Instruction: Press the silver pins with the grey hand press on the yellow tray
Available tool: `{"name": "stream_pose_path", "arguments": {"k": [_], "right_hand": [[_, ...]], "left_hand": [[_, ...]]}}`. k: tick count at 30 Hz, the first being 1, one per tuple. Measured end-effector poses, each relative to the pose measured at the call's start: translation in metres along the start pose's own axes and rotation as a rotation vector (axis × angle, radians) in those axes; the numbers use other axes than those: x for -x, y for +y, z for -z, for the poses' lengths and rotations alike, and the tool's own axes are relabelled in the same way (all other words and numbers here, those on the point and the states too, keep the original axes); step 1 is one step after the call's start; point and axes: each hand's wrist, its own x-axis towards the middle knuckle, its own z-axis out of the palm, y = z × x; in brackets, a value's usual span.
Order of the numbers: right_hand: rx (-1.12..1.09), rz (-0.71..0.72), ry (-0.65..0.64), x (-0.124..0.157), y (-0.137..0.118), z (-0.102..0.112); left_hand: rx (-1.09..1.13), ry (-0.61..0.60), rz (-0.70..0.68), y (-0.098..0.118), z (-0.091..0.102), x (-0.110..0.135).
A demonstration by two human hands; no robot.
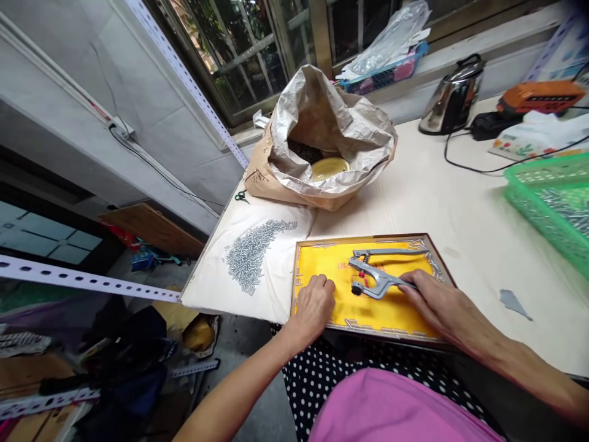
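Observation:
My right hand (430,301) is closed around the lower handle of grey hand-press pliers (380,285). The jaws of the pliers point left, and their upper handle stands apart from the lower one. They lie over a shallow tray (350,313) with a yellow bottom and a dark rim. Small metal pins (435,264) are scattered along the tray's edges. At the tray's left side, my left hand (315,304) is curled with its fingertips pressed together; whatever is in them is hidden.
A pile of small metal pins (251,252) lies left of the tray, near green-handled scissors (241,196). Behind stands an open paper sack (294,190) with a yellow bowl (331,167) inside. A green basket (536,205), a kettle (453,98) and a grey scrap (513,302) are on the right.

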Motion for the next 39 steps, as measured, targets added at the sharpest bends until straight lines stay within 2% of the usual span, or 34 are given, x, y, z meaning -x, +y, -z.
{"name": "stream_pose_path", "arguments": {"k": [2, 4, 8, 11, 14, 18, 23, 28, 33, 36, 39], "right_hand": [[-0.009, -0.001, 0.021, 0.005, -0.002, -0.002], [-0.013, -0.005, 0.028, 0.010, -0.003, -0.006], [-0.041, -0.020, 0.014, 0.012, -0.005, -0.015], [-0.043, -0.002, 0.011, 0.012, -0.010, -0.020], [-0.018, 0.024, 0.022, 0.012, -0.015, -0.022], [0.009, 0.013, 0.048, 0.014, -0.014, -0.024], [0.083, 0.020, 0.033, 0.018, -0.006, -0.031], [0.181, 0.026, -0.097, 0.020, -0.007, -0.035], [0.165, 0.023, -0.205, 0.016, -0.011, -0.032], [0.208, 0.013, -0.252, 0.015, -0.011, -0.032], [0.248, 0.023, -0.270, 0.015, -0.012, -0.030]], "left_hand": [[-0.096, 0.009, 0.063, -0.008, 0.006, 0.004], [-0.145, 0.060, 0.172, -0.029, 0.016, 0.005], [-0.193, 0.222, 0.435, -0.095, 0.038, -0.008], [-0.139, 0.235, 0.571, -0.140, 0.040, -0.028], [-0.118, 0.215, 0.650, -0.163, 0.033, -0.048], [-0.136, 0.171, 0.686, -0.167, 0.025, -0.063], [-0.149, 0.116, 0.665, -0.171, 0.026, -0.065], [-0.184, 0.060, 0.617, -0.175, 0.028, -0.064], [-0.226, 0.058, 0.519, -0.171, 0.030, -0.062], [-0.209, 0.100, 0.486, -0.174, 0.035, -0.059], [-0.033, 0.255, 0.450, -0.174, 0.040, -0.054]]}}
